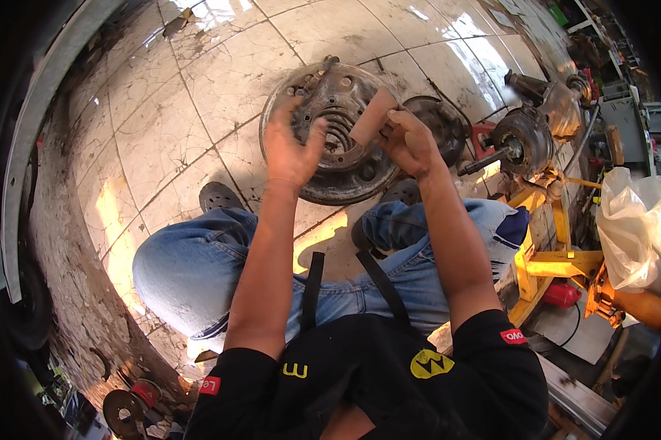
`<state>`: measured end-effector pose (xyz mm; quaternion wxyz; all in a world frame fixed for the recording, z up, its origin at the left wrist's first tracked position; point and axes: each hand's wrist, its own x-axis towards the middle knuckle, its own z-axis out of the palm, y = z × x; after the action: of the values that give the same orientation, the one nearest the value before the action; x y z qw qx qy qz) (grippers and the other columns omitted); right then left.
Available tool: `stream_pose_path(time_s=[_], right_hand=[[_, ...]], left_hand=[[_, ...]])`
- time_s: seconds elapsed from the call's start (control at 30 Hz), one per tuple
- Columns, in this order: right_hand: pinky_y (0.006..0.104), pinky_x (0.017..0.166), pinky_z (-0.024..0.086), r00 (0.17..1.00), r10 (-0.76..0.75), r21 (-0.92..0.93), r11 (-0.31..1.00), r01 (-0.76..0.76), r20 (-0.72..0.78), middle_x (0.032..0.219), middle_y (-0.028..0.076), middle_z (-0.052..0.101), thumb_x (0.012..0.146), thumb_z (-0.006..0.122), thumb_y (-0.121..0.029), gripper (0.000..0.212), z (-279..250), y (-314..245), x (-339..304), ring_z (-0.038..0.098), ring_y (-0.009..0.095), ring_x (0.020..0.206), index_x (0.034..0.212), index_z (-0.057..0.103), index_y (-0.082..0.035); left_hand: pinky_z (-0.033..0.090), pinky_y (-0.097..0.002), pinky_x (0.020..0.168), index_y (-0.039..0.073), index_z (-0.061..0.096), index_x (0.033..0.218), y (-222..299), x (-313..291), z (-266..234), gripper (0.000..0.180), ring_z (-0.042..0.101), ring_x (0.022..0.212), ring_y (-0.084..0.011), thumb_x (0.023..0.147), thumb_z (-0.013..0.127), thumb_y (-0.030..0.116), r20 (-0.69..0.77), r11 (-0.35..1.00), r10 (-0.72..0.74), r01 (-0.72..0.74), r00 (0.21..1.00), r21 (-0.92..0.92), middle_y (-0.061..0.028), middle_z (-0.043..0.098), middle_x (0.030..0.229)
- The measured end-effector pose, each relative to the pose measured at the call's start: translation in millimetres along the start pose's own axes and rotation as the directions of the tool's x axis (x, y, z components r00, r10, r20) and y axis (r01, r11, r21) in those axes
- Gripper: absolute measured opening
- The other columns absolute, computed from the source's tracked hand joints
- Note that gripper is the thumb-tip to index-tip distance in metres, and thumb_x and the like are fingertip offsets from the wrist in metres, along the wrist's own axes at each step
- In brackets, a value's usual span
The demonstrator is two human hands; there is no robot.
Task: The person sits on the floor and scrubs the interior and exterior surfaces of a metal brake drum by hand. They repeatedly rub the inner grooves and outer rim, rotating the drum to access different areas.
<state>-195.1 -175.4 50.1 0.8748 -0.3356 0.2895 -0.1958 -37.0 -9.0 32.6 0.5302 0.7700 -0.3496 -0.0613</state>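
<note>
My right hand (411,141) pinches a brownish, flat rectangular piece of sandpaper (372,117) between thumb and fingers. To its left, my left hand (292,150) is raised with thumb and fingers apart, slightly blurred and holding nothing I can see. Both hands hover over a round, greasy metal wheel part (345,187) lying on the tiles in front of me. Dark rings like a coil spring (336,125) show at its middle. Part of it is hidden behind my hands and the sandpaper.
A smaller dark round part (437,121) lies beside the wheel part. At the right, an axle assembly (524,139) sits near a yellow metal stand (546,264). A whitish plastic bag (631,227) hangs farther right. An angle grinder (132,407) lies at the lower left.
</note>
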Motion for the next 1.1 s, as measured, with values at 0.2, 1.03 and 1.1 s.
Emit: stream_pose_path(time_s=[0.2, 1.03, 1.1], right_hand=[[0.0394, 0.085, 0.054, 0.999, 0.025, 0.017, 1.0, -0.025, -0.02, 0.102, 0.008, 0.063, 0.093, 0.054, -0.01, 0.02, 5.8, 4.0, -3.4, 0.064, 0.022, 0.096, 0.112, 0.054, -0.005], [0.0353, 0.069, 0.051, 0.876, -0.448, -0.889, 0.307, 0.339, 0.18, 0.095, 0.017, 0.067, 0.093, 0.063, -0.021, 0.024, 24.1, 11.7, -20.1, 0.065, 0.028, 0.077, 0.109, 0.064, -0.004], [0.0376, 0.068, 0.051, 0.854, -0.483, -0.899, 0.262, 0.35, 0.192, 0.092, 0.018, 0.067, 0.092, 0.063, -0.02, 0.024, 26.4, 11.6, -21.2, 0.065, 0.032, 0.073, 0.108, 0.063, -0.003]], left_hand=[[0.048, -0.0354, 0.093, 0.003, 0.055, 0.131, 33.6, -8.7, 10.6, 0.063, 0.06, 0.11, -0.0251, 0.079, 0.08, 0.029, 0.261, 0.987, 0.122, -0.09, 0.958, -0.13, -0.016, 0.062, 0.119], [0.051, -0.0244, 0.063, 0.002, 0.065, 0.11, 26.7, -0.3, 5.3, 0.035, 0.06, 0.082, -0.0104, 0.087, 0.075, 0.026, 0.482, 0.692, -0.296, 0.533, 0.825, -0.487, -0.0053, 0.066, 0.092], [0.053, -0.0256, 0.065, 0.001, 0.063, 0.113, 26.5, -0.2, 5.7, 0.034, 0.062, 0.084, -0.0117, 0.088, 0.073, 0.023, 0.509, 0.671, -0.292, 0.553, 0.81, -0.493, -0.0064, 0.066, 0.095]])
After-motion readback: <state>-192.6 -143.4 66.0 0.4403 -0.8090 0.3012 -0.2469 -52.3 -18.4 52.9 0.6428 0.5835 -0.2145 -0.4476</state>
